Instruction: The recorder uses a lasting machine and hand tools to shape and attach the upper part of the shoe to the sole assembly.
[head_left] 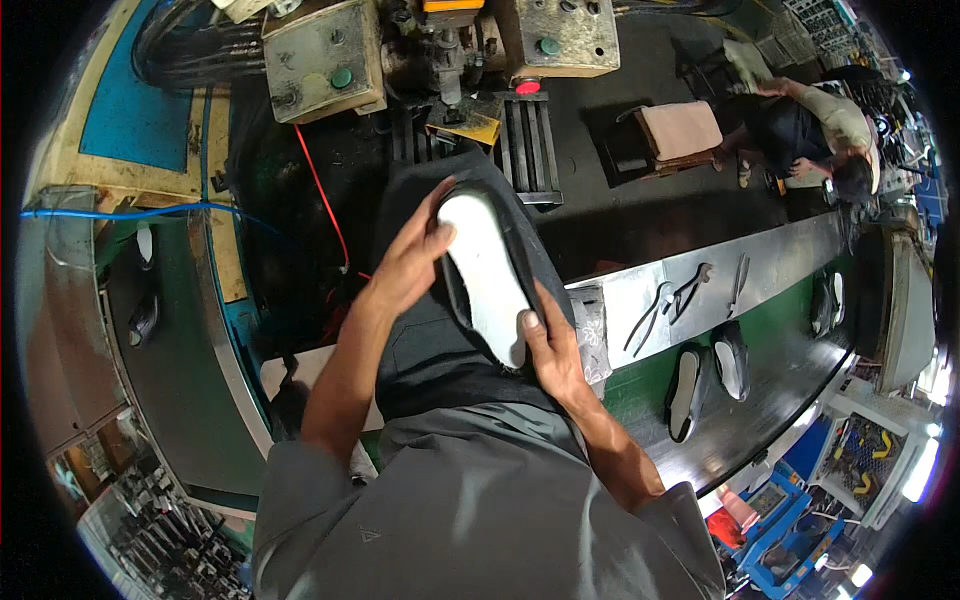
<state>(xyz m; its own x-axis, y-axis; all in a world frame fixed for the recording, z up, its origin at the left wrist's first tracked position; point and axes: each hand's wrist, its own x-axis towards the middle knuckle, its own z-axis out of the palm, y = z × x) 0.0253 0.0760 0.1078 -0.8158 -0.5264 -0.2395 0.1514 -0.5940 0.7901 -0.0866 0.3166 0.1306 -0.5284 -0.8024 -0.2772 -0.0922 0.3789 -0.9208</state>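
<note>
A dark shoe upper with a white insole board (486, 275) facing up lies across my lap, held between both hands. My left hand (410, 265) grips its far end, thumb resting on the edge of the white board. Around the near right side wraps my right hand (553, 345), its thumb pressed on the rim by the narrow end. Dark trousers (425, 350) lie beneath the shoe. To the right, pincers (650, 318) and a second plier-like tool (692, 290) rest on a metal ledge (740, 265), with another slim tool (740, 280) beyond them.
A machine with two control boxes (325, 65) stands ahead. Several shoes, including one dark shoe (686, 392), lie on the green conveyor (640, 400) at right. More shoes (145, 320) lie on the left belt. Another person (815, 130) sits far right near a padded stool (680, 130).
</note>
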